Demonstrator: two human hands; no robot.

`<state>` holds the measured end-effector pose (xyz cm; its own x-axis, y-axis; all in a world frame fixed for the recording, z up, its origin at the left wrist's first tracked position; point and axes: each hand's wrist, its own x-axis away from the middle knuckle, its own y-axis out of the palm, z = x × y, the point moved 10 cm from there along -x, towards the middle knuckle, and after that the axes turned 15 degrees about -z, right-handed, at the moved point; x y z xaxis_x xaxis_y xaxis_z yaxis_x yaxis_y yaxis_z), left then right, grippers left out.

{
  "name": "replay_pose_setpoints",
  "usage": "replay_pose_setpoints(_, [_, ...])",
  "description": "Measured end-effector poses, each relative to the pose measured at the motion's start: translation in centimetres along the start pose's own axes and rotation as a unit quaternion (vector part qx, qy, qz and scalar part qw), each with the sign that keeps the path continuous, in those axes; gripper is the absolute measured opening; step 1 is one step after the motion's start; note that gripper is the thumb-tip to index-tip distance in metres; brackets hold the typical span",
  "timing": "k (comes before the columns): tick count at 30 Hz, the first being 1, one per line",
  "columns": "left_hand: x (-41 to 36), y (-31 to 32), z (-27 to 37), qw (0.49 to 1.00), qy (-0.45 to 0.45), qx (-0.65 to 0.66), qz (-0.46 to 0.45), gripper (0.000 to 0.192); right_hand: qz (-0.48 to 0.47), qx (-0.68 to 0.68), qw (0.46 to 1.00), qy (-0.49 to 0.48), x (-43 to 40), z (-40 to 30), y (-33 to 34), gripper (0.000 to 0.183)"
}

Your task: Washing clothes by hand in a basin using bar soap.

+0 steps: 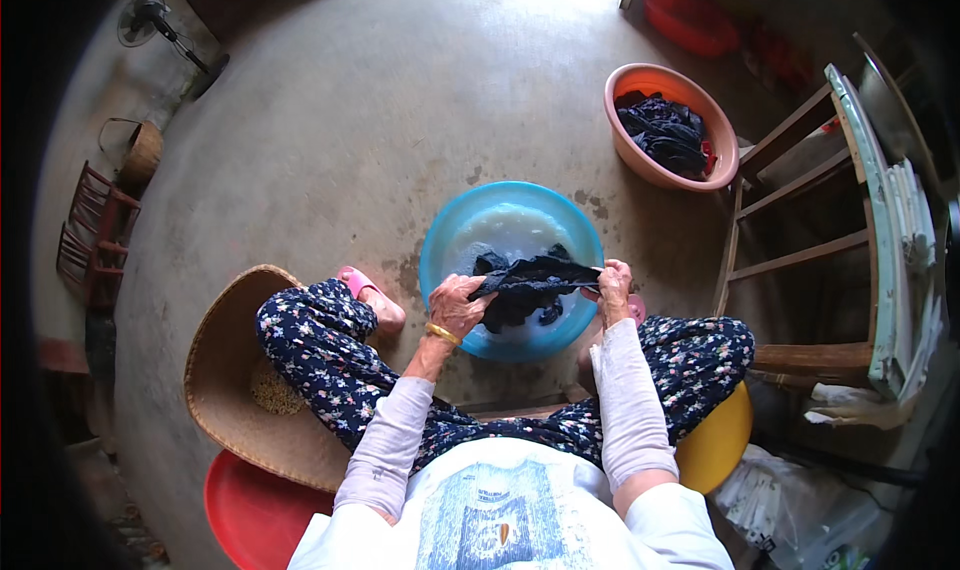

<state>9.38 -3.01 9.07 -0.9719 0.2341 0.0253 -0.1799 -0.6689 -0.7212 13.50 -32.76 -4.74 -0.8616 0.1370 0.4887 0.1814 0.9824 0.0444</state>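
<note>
A dark, wet cloth garment (536,273) is stretched between my two hands above a round blue plastic basin (437,232). My left hand (457,303), with a yellow bangle at the wrist, grips the garment's left end at the basin's near left rim. The right end is pinched in my right hand (615,281) over the right rim. Part of the dark cloth hangs down into cloudy, sudsy water (514,228). The fingertips of both hands are partly hidden by the cloth.
A pink-orange tub (622,131) of dark clothes stands ahead on the right. Beside it is a wooden frame (802,255). A woven basket (217,345) holding yellow grains and a red basin (255,510) lie at the left, a yellow round thing (720,442) at the right.
</note>
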Motion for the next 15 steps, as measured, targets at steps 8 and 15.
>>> replay_pose_setpoints(8, [2.0,-6.1,1.8,0.959,0.062,0.182,0.208,0.019,-0.405,0.217,0.887,-0.052,4.7,-4.9,10.3,0.035])
replay_pose_setpoints(15, [2.8,-6.9,-0.4,0.942,-0.003,0.209,0.261,0.019,-0.288,0.477,0.800,-0.224,7.3,-8.0,10.5,0.026])
